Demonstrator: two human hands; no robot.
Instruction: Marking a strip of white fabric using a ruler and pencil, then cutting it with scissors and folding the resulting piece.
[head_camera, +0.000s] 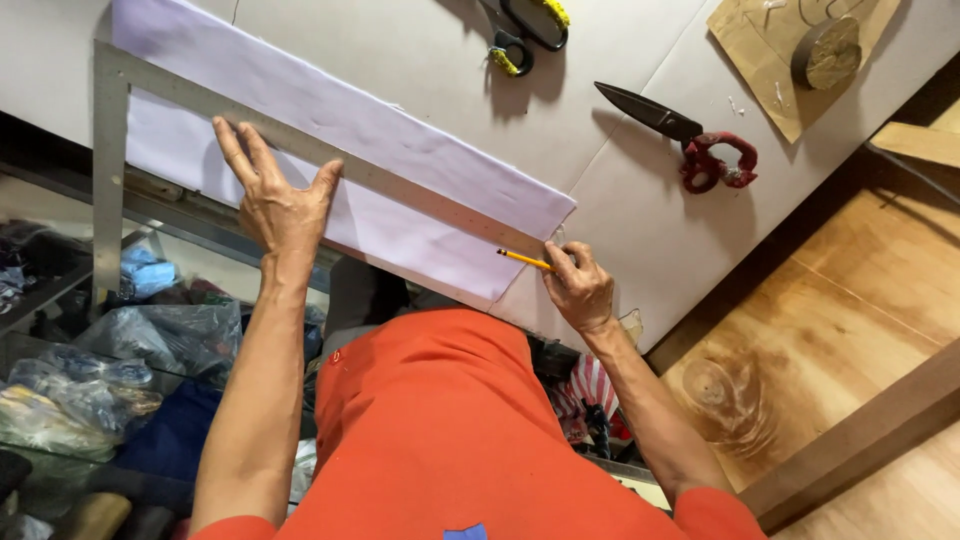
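Pencil (523, 259) sits pinched in my right hand (578, 288), the grip closed round its back end between thumb and fingers, and its tip points toward nine o'clock, touching the lilac fabric (330, 150) just beside the near edge of the metal square (420, 196). My left hand (275, 195) lies flat and spread on the square, fingers splayed toward twelve o'clock, palm pressing down; that grip is open and has hold of nothing, it only bears on the metal.

The square's long arm runs from about ten o'clock down to four o'clock across the fabric, ending close to my right hand; its short arm drops toward six o'clock at the far left, past the edge of the worktop (620, 215). The fabric is a long strip lying along the same slant, under the long arm, its right-hand end just above the pencil tip. So the ruled edge stretches away from the pencil toward ten o'clock, and my left hand sits on it well apart from the right, roughly at nine o'clock from the pencil.

Off at one o'clock lie red-handled shears (690, 145), blades pointing toward ten o'clock; yellow-and-black scissors (525, 30) rest at twelve o'clock. A brown card pattern (770, 70) with a round weight (827, 52) on it is at two o'clock.
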